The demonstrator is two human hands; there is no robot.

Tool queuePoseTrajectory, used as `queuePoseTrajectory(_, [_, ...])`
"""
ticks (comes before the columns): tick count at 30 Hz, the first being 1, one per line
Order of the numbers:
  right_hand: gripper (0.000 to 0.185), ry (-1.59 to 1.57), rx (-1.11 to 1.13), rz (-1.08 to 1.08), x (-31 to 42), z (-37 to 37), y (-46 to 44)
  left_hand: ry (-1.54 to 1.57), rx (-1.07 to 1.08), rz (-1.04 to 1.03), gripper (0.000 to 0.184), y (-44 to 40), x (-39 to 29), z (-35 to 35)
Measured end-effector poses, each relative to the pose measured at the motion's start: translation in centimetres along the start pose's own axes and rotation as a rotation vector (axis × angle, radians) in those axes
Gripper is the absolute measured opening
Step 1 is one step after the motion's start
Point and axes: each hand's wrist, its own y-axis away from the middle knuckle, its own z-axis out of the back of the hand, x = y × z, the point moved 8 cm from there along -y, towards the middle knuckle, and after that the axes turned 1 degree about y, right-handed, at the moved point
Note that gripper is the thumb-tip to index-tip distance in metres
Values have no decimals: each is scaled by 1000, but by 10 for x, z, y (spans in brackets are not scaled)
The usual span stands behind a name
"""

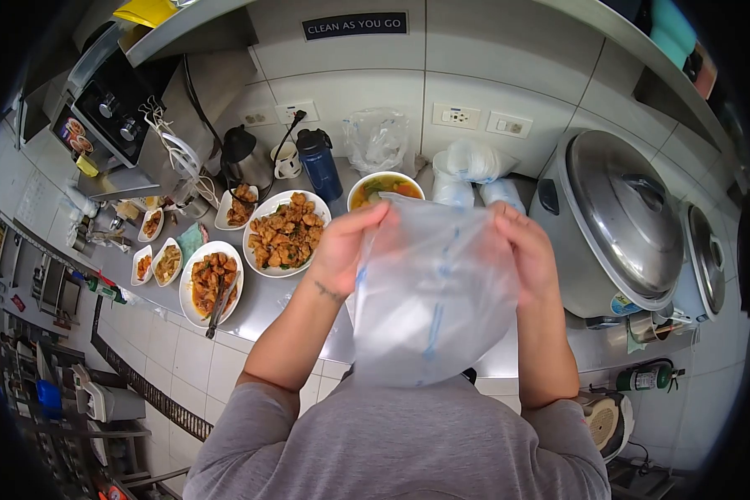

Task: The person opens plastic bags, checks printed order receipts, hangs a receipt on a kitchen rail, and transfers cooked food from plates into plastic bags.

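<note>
A translucent plastic bag (433, 292) with blue printing hangs spread out in front of my chest. My left hand (347, 248) pinches its upper left edge, and my right hand (525, 250) grips the upper right edge. Behind the bag's top stands a bowl of soup (385, 190), its front part covered by the bag. Left of my left hand is a white bowl of fried pieces (287, 235). Beyond my right hand are stacked plastic cups (452, 192) and a wrapped pack of more cups (479, 160).
A big rice cooker (617, 217) with a metal lid fills the counter's right side. A saucy dish with tongs (212, 283) and several smaller dishes stand left. Along the wall are a blue bottle (318, 164), a mug (286, 160), a dark jug (246, 157) and a crumpled plastic bag (377, 140).
</note>
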Motion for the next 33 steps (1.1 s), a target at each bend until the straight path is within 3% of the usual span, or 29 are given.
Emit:
queuePoseTrajectory(3, [12, 38, -419, -78, -21, 57, -16, -354, -631, 44, 28, -12, -11, 61])
queuePoseTrajectory(4, [12, -32, -567, -124, -42, 66, -17, -320, -566, 37, 29, -10, -1, 141])
queuePoseTrajectory(5, [13, -102, -703, -159, -67, 77, -17, -44, -549, -10, 34, -11, 26, 155])
queuePoseTrajectory(6, [17, -106, -796, -119, -124, 153, -29, -163, -514, -16, 36, -16, 48, 215])
queuePoseTrajectory(7, [18, 97, -662, -230, -164, 201, -24, -221, -633, 28, 30, -5, 70, 224])
queuePoseTrajectory(8, [16, 250, -770, -264, -179, 210, -12, -284, -746, 94, 23, 8, 91, 276])
queuePoseTrajectory(9, [14, 372, -831, -228, -173, 200, -9, -462, -801, 26, 20, 12, 88, 291])
queuePoseTrajectory(11, [12, 497, -888, -183, -169, 193, -7, -641, -846, -55, 17, 8, 69, 284])
queuePoseTrajectory(13, [11, 975, -1008, 121, -142, 192, 2, -1268, -873, -167, 20, 17, 42, 230])
queuePoseTrajectory(15, [14, 855, -991, 416, -96, 146, 23, -1301, -858, -254, 22, 38, 32, 194])
queuePoseTrajectory(17, [24, 858, -790, 582, -71, 94, 39, -1258, -766, -377, 22, 47, 26, 153])
queuePoseTrajectory(19, [31, 1025, -487, 566, -61, -1, 41, -1097, -624, -477, 16, 54, 39, 108])
queuePoseTrajectory(20, [31, 1024, -460, 551, -59, -18, 48, -1021, -548, -543, 13, 56, 40, 84])
queuePoseTrajectory(21, [33, 1133, -390, 377, -70, -31, 44, -1015, -577, -562, 13, 63, 34, 69])
queuePoseTrajectory(22, [34, 1241, -311, 204, -84, -37, 37, -1047, -418, -555, 16, 61, 32, 45])
queuePoseTrajectory(23, [31, 1215, -284, 166, -96, -12, 39, -1078, -259, -549, 21, 63, 31, 24])
queuePoseTrajectory(24, [31, 1222, -243, 159, -96, -12, 37, -1075, -288, -579, 21, 72, 22, 16])
queuePoseTrajectory(27, [29, 1088, -203, 364, -73, -58, 36, -1121, -89, -489, 34, 86, 22, -7])
queuePoseTrajectory(28, [29, 1086, -171, 358, -81, -74, 35, -1125, -113, -510, 34, 91, 21, -8])
queuePoseTrajectory(30, [28, 739, -137, 164, -107, -81, 29, -914, 31, -565, 35, 100, 25, -18])
queuePoseTrajectory(32, [28, 613, -149, 104, -122, -60, 26, -938, 11, -576, 34, 113, 11, -22])
queuePoseTrajectory(33, [25, 642, -167, 87, -120, -55, 25, -1111, -15, -625, 33, 121, 3, -28])
